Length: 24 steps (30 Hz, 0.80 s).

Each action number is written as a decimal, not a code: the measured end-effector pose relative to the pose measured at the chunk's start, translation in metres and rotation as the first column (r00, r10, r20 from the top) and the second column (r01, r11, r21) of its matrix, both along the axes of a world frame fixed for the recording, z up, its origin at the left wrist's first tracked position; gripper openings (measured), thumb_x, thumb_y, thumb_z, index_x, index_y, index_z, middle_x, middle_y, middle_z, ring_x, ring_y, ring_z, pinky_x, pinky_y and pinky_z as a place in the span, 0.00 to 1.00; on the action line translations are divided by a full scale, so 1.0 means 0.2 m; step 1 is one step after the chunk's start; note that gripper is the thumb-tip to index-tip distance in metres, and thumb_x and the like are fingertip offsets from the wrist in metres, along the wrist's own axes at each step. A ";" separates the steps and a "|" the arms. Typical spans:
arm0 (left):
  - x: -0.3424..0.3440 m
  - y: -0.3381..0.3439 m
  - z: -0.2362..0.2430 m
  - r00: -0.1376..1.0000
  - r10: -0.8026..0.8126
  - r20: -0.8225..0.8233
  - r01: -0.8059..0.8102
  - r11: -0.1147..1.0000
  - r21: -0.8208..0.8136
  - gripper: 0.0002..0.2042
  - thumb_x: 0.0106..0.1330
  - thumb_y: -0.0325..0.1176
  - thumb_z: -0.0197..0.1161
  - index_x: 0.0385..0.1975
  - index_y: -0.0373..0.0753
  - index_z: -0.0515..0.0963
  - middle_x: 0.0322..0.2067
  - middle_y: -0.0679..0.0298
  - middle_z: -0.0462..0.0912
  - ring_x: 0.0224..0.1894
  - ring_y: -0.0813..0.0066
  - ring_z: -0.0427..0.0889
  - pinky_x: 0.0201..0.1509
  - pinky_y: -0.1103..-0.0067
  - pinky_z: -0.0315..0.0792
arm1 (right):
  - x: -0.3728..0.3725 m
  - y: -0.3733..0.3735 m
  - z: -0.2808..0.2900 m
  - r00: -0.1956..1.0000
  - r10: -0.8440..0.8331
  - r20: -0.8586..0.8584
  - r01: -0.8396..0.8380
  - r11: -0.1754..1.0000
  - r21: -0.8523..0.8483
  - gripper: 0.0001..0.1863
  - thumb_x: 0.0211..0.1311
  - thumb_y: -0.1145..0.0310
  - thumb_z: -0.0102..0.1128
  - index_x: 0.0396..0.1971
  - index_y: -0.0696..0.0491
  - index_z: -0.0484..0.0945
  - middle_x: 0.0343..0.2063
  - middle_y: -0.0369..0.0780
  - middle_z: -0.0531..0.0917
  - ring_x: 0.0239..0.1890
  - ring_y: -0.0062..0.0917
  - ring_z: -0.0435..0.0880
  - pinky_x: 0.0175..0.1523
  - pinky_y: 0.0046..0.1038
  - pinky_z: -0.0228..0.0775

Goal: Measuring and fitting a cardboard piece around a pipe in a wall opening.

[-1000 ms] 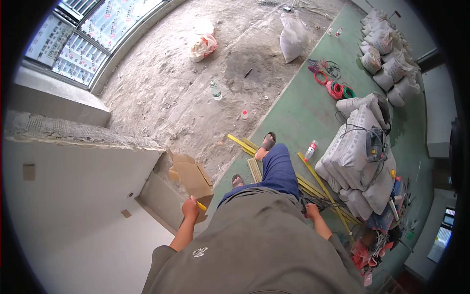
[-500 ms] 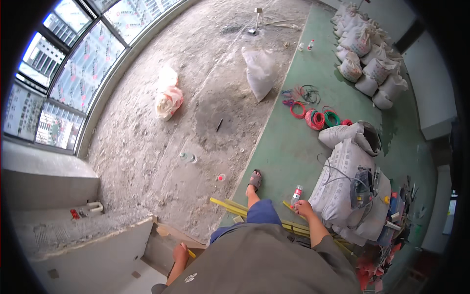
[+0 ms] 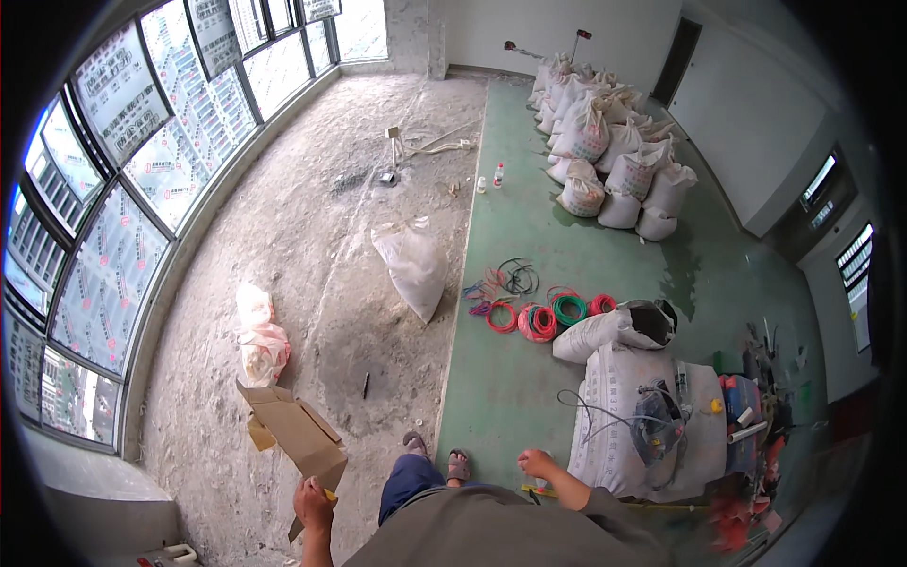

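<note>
Box point(image 3: 293, 430): cardboard, flaps open, held up over concrete floor point(image 3: 312, 236), just above left hand point(image 3: 313, 503), which is clamped on its lower edge. Right hand point(image 3: 536, 463) loosely closed, empty, beside stacked sacks point(image 3: 624, 416). Wire coils point(image 3: 540, 319) beyond.

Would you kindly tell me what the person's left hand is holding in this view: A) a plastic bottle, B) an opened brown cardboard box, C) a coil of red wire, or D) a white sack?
B: the left hand grips the lower edge of the opened cardboard box, with something small and yellow at the fingers.
</note>
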State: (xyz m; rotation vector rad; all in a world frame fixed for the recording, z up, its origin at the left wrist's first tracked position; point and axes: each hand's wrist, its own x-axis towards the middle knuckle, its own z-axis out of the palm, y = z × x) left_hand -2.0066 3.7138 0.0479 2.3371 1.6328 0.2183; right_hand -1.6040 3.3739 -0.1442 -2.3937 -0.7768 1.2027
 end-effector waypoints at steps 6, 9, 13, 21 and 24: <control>0.45 0.50 -0.06 0.951 -0.225 0.213 0.223 0.974 0.033 0.16 0.71 0.35 0.44 0.39 0.33 0.79 0.42 0.49 0.80 0.46 0.49 0.77 0.52 0.65 0.70 | 0.02 -0.07 -0.27 0.933 0.343 0.109 -0.309 0.918 -0.250 0.12 0.54 0.58 0.57 0.33 0.47 0.84 0.36 0.39 0.85 0.40 0.39 0.83 0.45 0.39 0.75; 0.71 0.73 -0.05 0.907 -0.336 0.256 0.340 0.940 0.031 0.15 0.71 0.35 0.45 0.39 0.33 0.78 0.42 0.49 0.80 0.47 0.50 0.77 0.53 0.64 0.69 | 0.12 -0.10 -0.48 0.668 0.722 0.181 -0.646 0.683 -0.340 0.12 0.52 0.58 0.59 0.33 0.47 0.84 0.34 0.39 0.84 0.40 0.38 0.83 0.44 0.38 0.76; 1.00 1.04 -0.12 0.757 -0.614 0.222 0.579 0.789 0.207 0.12 0.66 0.32 0.51 0.39 0.32 0.78 0.47 0.48 0.78 0.51 0.52 0.75 0.57 0.65 0.67 | 0.19 0.19 -0.45 0.702 0.648 0.296 -0.457 0.729 -0.510 0.10 0.46 0.59 0.63 0.30 0.43 0.83 0.33 0.34 0.84 0.38 0.30 0.83 0.40 0.34 0.76; 1.65 1.39 -0.03 0.550 -0.789 0.273 0.774 0.605 0.189 0.12 0.66 0.32 0.52 0.39 0.30 0.78 0.50 0.47 0.77 0.53 0.51 0.75 0.60 0.66 0.66 | 0.48 1.00 0.07 0.789 -0.573 0.222 0.536 0.818 0.208 0.13 0.55 0.61 0.57 0.35 0.54 0.81 0.37 0.45 0.83 0.43 0.41 0.81 0.48 0.39 0.73; 1.91 1.47 -0.08 0.503 -0.821 0.272 0.814 0.555 0.170 0.12 0.66 0.33 0.53 0.39 0.31 0.78 0.50 0.48 0.77 0.52 0.52 0.75 0.59 0.66 0.67 | 0.63 1.06 0.06 0.793 -0.549 0.263 0.511 0.835 0.202 0.14 0.56 0.60 0.57 0.38 0.52 0.80 0.35 0.44 0.83 0.41 0.40 0.81 0.47 0.39 0.73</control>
